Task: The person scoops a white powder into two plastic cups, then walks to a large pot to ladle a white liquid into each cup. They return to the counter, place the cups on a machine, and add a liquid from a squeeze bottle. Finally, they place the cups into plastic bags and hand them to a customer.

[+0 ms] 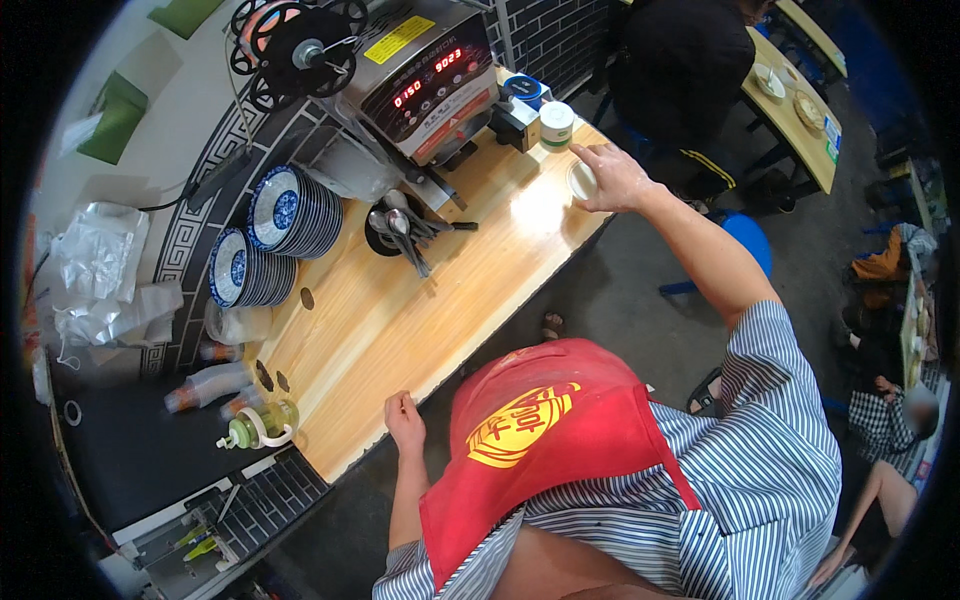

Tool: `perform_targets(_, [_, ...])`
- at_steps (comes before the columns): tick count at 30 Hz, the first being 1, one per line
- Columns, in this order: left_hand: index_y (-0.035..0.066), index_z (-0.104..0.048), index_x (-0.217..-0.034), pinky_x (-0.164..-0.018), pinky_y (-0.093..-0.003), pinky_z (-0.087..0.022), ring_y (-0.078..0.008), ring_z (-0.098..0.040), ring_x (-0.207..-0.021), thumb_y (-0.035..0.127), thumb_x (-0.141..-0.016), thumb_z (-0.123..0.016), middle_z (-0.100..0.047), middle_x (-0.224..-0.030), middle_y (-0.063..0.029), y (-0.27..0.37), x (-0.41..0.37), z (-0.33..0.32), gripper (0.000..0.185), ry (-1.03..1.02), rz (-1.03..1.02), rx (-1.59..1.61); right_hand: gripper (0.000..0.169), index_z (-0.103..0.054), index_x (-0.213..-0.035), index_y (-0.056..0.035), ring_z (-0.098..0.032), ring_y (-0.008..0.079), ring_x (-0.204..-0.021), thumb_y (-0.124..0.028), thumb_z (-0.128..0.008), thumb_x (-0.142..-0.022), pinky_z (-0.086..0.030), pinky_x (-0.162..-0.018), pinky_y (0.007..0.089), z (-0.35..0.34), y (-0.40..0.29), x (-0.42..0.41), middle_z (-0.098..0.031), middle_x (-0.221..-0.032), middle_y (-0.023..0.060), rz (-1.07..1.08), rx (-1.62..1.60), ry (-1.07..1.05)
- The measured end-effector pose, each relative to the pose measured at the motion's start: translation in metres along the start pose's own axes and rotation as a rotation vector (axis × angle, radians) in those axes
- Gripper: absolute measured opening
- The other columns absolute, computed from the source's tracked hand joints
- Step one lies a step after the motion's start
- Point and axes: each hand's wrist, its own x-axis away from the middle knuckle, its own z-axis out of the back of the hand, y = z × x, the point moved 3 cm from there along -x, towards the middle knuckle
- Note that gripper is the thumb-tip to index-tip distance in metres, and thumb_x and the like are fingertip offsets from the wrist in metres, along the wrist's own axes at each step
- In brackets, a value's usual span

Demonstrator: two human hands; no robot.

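My right hand [616,178] reaches to the far right end of the wooden counter [450,300]. Its fingers and thumb span a white round object [582,181], which is partly hidden by the hand; it could be a lid or a cup top. Just beyond my fingertips stands a white tub with a green band [556,126]. My left hand [405,420] hangs by the counter's near edge, fingers curled, with nothing seen in it.
A cup-sealing machine [427,90] with lit red digits stands at the back. Left of it are spoons [401,225] in a dark holder and two stacks of blue-and-white bowls [296,210]. A green bottle [262,426] stands at the left. A blue stool [746,244] and seated people are to the right.
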Motion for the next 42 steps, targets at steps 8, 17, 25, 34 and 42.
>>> perform_targets(8, [-0.001,-0.054,-0.079,-0.067,-0.034,-0.046,-0.0221,-0.057,-0.069,0.012,-0.096,-0.049,-0.058,-0.074,-0.0134,0.027,-0.019,-0.004,0.022,-0.02,0.11,0.039,0.092,-0.036,-0.141,-0.0057,-0.05,0.0362,-0.113,-0.036,-0.077,-0.065,-0.042,-0.098,0.042,-0.027,0.015,-0.007,-0.054,-0.118,0.0213,-0.003,-0.036,0.022])
perform_targets(17, [0.0,-0.047,-0.067,-0.054,-0.0329,-0.042,-0.0185,-0.051,-0.054,0.017,-0.096,-0.051,-0.054,-0.059,-0.0103,0.044,-0.058,-0.015,0.034,-0.106,0.087,0.055,0.094,-0.035,-0.141,-0.0059,-0.048,0.0351,-0.116,-0.035,-0.079,-0.064,-0.041,-0.099,0.0431,-0.04,0.02,-0.002,-0.052,-0.122,0.0195,-0.001,-0.053,0.06])
perform_targets(25, [0.001,-0.047,-0.064,-0.051,-0.0352,-0.04,-0.0203,-0.049,-0.049,0.016,-0.097,-0.051,-0.051,-0.053,-0.0097,0.07,-0.091,-0.027,0.036,-0.187,-0.034,0.05,0.103,-0.034,-0.142,-0.0057,-0.042,0.0357,-0.126,-0.041,-0.083,-0.059,-0.037,-0.104,0.0431,-0.029,0.015,0.008,-0.047,-0.132,0.0199,-0.056,-0.061,0.085])
perform_targets(34, [-0.002,-0.06,-0.088,-0.063,-0.0303,-0.046,-0.0172,-0.059,-0.069,-0.001,-0.089,-0.04,-0.061,-0.073,-0.0076,0.11,-0.132,-0.051,0.02,0.011,-0.287,0.251,0.074,-0.047,-0.132,-0.0029,-0.059,0.0269,-0.101,-0.026,-0.08,-0.07,-0.048,-0.089,0.0354,-0.014,0.033,0.052,-0.06,-0.114,0.0174,-0.24,-0.497,0.579])
perform_targets(42, [-0.001,-0.06,-0.085,-0.06,-0.0237,-0.041,-0.0112,-0.051,-0.064,-0.003,-0.081,-0.043,-0.057,-0.072,-0.005,0.147,-0.182,-0.046,0.018,-0.223,-0.274,0.317,0.023,-0.065,-0.083,-0.0019,-0.066,0.0139,-0.065,-0.015,-0.077,-0.07,-0.051,-0.062,0.0287,-0.072,0.028,0.153,-0.069,-0.071,0.0086,-0.617,-0.712,0.718])
